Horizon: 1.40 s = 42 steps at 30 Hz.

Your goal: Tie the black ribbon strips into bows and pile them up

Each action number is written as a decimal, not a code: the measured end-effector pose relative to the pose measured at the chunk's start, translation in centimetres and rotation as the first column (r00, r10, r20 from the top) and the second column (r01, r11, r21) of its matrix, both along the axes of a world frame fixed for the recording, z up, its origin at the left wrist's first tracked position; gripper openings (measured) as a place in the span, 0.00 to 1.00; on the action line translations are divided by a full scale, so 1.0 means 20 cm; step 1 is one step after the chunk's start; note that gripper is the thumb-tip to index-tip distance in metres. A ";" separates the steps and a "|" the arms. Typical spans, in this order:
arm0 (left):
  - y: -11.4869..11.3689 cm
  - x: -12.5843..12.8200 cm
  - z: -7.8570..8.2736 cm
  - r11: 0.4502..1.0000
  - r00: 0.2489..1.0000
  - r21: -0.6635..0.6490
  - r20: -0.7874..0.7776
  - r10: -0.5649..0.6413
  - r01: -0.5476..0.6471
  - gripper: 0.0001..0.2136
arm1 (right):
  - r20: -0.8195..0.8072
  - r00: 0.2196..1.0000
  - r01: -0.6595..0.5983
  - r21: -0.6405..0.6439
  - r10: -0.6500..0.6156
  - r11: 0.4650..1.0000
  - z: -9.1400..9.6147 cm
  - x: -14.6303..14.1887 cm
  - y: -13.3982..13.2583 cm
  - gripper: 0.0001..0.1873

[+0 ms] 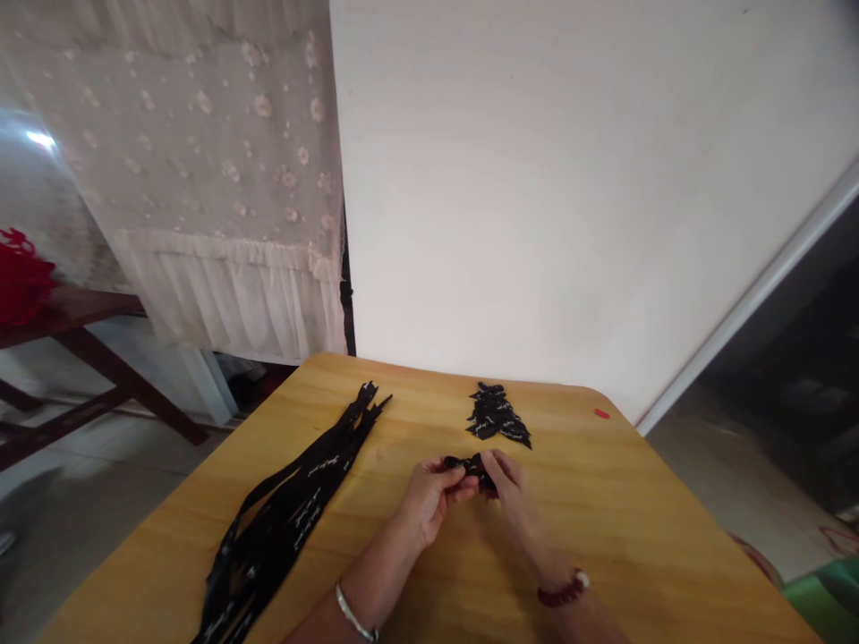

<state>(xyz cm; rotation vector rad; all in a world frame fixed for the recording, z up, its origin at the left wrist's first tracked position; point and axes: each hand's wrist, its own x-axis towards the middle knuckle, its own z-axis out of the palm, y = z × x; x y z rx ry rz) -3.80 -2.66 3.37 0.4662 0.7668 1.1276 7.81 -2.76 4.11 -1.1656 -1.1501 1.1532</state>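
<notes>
Red stuff (23, 279) sits on a dark wooden stool (100, 306) at the left edge; next comes a flowered lace curtain (234, 170), upper left, then a white wall (537, 179). Below spreads my wooden bench (644, 537), with long black ribbons (315, 474) down its left side, a pile of short black ribbon pieces (497, 416) right of centre and a red scrap (602, 413) farther right. White script marks the ribbons, too small to read. At lower centre my left hand (430, 494) pinches one end of a bunched black ribbon (471, 463); my right hand (511, 487) grips its other end, thumb uppermost.
</notes>
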 end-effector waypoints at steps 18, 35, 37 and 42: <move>0.01 -0.04 0.03 0.968 0.897 0.182 -0.434 -0.079 0.173 0.12 | 0.177 0.982 -0.082 0.073 0.068 0.994 0.00 0.05 0.03 0.14; 0.06 -0.03 -0.03 0.893 0.783 0.415 -0.609 0.130 0.175 0.02 | 0.157 0.980 -0.120 -0.004 0.119 0.993 0.02 0.01 0.01 0.13; 0.06 -0.03 -0.03 0.889 0.772 0.417 -0.623 0.128 0.189 0.03 | 0.143 0.983 -0.117 -0.022 0.119 0.993 0.02 0.01 0.00 0.13; 0.05 -0.04 -0.02 0.886 0.782 0.407 -0.617 0.089 0.220 0.04 | 0.095 0.986 -0.133 -0.058 0.138 0.989 0.04 0.00 -0.01 0.13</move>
